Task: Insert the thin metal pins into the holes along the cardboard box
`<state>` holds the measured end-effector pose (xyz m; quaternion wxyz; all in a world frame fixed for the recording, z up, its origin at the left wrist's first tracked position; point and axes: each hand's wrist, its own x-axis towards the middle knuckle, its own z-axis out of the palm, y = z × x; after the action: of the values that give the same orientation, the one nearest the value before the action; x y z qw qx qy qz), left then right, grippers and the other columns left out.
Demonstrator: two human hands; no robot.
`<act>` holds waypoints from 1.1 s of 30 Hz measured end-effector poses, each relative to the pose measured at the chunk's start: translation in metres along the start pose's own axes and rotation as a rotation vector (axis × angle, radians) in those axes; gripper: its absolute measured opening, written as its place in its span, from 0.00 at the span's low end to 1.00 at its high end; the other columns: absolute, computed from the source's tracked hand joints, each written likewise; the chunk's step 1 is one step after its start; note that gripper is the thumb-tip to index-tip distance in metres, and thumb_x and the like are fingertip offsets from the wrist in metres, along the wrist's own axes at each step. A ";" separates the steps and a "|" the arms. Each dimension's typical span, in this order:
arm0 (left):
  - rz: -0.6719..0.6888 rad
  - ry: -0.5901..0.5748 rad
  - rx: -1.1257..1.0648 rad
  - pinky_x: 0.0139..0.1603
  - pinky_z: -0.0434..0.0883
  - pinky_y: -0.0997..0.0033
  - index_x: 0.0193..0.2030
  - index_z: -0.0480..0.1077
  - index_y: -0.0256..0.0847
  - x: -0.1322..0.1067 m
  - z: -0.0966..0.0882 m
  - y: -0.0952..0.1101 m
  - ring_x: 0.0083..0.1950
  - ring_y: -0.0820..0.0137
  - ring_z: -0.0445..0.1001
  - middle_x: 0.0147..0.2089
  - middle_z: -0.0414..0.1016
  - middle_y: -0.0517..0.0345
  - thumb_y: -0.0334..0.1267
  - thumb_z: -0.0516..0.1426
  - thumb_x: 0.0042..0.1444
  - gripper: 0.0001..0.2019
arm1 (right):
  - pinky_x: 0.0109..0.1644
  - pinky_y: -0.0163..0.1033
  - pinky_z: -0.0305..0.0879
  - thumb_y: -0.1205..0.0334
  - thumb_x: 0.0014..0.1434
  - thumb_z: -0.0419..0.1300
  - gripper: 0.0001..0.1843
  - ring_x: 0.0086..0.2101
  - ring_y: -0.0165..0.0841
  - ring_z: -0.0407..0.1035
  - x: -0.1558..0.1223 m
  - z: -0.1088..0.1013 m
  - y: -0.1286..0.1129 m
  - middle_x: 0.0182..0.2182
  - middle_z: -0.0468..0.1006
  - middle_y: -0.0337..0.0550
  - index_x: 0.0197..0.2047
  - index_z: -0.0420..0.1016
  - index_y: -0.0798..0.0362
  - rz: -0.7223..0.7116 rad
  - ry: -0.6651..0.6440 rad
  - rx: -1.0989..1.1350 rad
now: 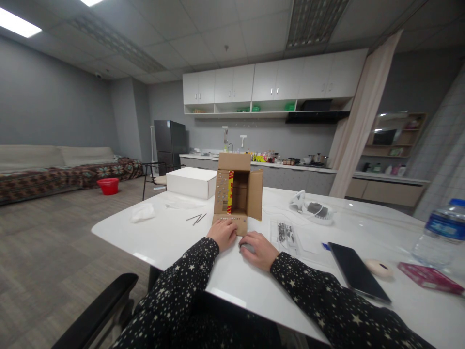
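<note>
A: Where's the cardboard box (241,190)?

B: On the white table (232,274), directly ahead of the person, its opening turned this way so the inside is easy to see. The flaps are folded outward, leaving the mouth clear.

A: What's the left hand (224,233) doing there?

B: It lies palm down over the front flap (241,228), fingers close together. I'd say that keeps the flap flat and the box from sliding. Whether anything is pinched under those fingertips, I can't tell.

A: And the right hand (260,250)?

B: It's closed around a smooth grey object (247,247), just beside the flap. The palm hides most of it, so I can't name it. Its wrist seems propped on the tabletop, probably for steadiness.

A: Those small shiny dots (221,188)?

B: They're scattered over the box's left flap, beside the yellow-and-red tape (230,191); too small to identify.

A: Why the clear packet (295,245) on the right?

B: It holds small dark pieces (286,234), presumably put within easy reach. The thin metal rods (199,219) lie loose on the left, in front of the white box (189,183).
</note>
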<state>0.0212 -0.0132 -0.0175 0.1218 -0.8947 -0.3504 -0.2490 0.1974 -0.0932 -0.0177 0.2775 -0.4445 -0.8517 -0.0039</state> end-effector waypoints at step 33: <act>0.126 -0.183 -0.168 0.43 0.69 0.67 0.42 0.67 0.42 -0.006 -0.028 0.017 0.41 0.63 0.74 0.37 0.75 0.56 0.42 0.56 0.47 0.14 | 0.52 0.40 0.60 0.65 0.57 0.56 0.13 0.45 0.35 0.66 -0.001 0.003 0.003 0.44 0.76 0.44 0.45 0.75 0.52 0.098 -0.001 -0.050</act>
<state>0.0187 -0.0404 0.0024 0.0295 -0.9409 -0.2811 -0.1866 0.1984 -0.0917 -0.0215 0.2657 -0.4925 -0.8287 -0.0114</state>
